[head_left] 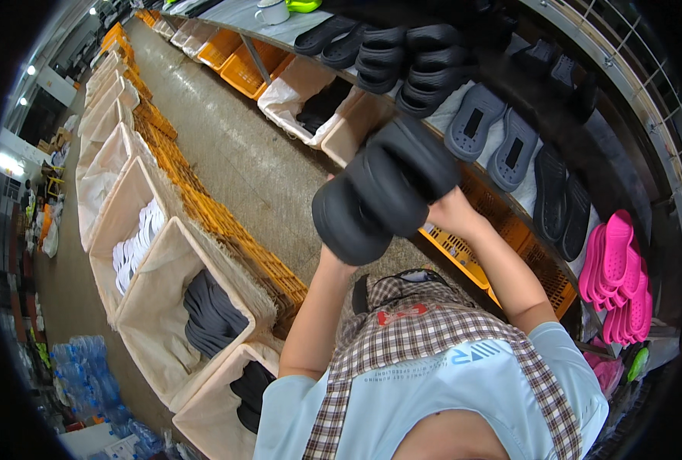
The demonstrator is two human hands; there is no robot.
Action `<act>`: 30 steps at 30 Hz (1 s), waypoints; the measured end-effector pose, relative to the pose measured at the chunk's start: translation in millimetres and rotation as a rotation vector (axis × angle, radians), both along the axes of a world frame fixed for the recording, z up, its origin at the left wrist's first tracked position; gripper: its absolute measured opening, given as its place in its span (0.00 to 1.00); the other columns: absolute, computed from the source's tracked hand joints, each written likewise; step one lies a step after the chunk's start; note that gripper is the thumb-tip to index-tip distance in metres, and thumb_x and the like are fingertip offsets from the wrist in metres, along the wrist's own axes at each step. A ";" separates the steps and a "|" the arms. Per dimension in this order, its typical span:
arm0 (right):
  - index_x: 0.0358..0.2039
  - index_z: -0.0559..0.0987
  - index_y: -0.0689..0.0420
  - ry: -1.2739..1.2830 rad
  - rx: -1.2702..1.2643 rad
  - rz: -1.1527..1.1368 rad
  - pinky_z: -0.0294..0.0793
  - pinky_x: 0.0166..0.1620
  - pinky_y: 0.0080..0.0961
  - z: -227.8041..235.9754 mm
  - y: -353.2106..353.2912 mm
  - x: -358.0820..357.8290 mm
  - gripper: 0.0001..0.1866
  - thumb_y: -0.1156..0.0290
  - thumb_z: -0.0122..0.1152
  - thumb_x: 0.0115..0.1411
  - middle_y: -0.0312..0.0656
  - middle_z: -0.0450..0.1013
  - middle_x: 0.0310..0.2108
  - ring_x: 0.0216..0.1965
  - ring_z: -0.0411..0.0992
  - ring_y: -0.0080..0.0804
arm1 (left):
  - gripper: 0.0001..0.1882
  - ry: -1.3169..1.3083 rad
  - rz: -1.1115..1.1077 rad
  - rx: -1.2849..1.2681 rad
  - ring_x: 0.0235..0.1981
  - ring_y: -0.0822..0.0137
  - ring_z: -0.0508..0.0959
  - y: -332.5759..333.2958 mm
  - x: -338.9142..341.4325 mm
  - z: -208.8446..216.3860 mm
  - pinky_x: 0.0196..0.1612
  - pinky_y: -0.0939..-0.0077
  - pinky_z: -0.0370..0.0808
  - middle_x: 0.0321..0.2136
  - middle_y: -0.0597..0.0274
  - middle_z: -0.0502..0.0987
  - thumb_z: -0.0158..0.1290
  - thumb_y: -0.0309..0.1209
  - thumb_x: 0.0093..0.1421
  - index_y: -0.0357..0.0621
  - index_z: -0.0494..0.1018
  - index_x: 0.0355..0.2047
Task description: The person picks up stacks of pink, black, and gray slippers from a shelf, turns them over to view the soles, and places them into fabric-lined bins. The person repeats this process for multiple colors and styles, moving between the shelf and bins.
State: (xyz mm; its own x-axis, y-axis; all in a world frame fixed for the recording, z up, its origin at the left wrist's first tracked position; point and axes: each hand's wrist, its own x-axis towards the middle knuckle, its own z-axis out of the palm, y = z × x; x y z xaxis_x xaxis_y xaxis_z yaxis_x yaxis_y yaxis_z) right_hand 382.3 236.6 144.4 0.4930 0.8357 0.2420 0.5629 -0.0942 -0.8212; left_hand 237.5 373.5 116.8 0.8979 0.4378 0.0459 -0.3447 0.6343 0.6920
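Observation:
Between my two hands I hold a bunch of black foam slippers above the aisle, their smooth rounded sides turned up. My right hand is closed on the bunch at its right side. My left hand grips it from below on the left; most of its fingers are hidden behind the foam. On the table just beyond the bunch sit stacked black slippers. Two grey shoe pieces with dark strips lie to their right, and flat black ones lie nearer me.
Cloth-lined baskets run along my left, one with white pieces, another with dark strap-like pieces. Orange crates and a lined basket stand under the table. Pink clogs are stacked at the right. A mug stands at the far end.

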 end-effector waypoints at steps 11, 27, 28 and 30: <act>0.50 0.67 0.57 0.656 0.315 0.169 0.68 0.53 0.23 -13.0 -9.1 -7.0 0.17 0.71 0.55 0.61 0.37 0.69 0.46 0.49 0.67 0.23 | 0.22 0.001 -0.063 -0.298 0.45 0.60 0.76 15.3 -14.2 7.6 0.43 0.65 0.80 0.47 0.52 0.69 0.42 0.28 0.65 0.47 0.51 0.59; 0.56 0.64 0.58 0.781 0.360 0.139 0.67 0.55 0.25 -22.8 -13.5 -15.1 0.22 0.71 0.54 0.62 0.40 0.68 0.50 0.52 0.67 0.27 | 0.20 0.098 -0.028 -0.247 0.48 0.61 0.74 10.7 -16.0 12.1 0.47 0.65 0.79 0.50 0.50 0.67 0.40 0.30 0.66 0.44 0.54 0.58; 0.57 0.63 0.58 0.774 0.376 0.122 0.66 0.56 0.26 -23.1 -12.8 -15.3 0.24 0.71 0.54 0.62 0.41 0.67 0.52 0.53 0.66 0.28 | 0.21 0.093 -0.023 -0.240 0.48 0.61 0.74 10.4 -16.0 13.1 0.46 0.65 0.79 0.50 0.50 0.67 0.40 0.30 0.66 0.43 0.54 0.58; 0.60 0.61 0.57 0.756 0.380 0.104 0.66 0.57 0.26 -23.3 -12.5 -15.4 0.27 0.72 0.56 0.61 0.42 0.65 0.55 0.55 0.65 0.29 | 0.21 0.090 -0.020 -0.224 0.48 0.60 0.74 10.3 -16.3 14.6 0.46 0.65 0.79 0.51 0.50 0.67 0.41 0.31 0.66 0.43 0.54 0.58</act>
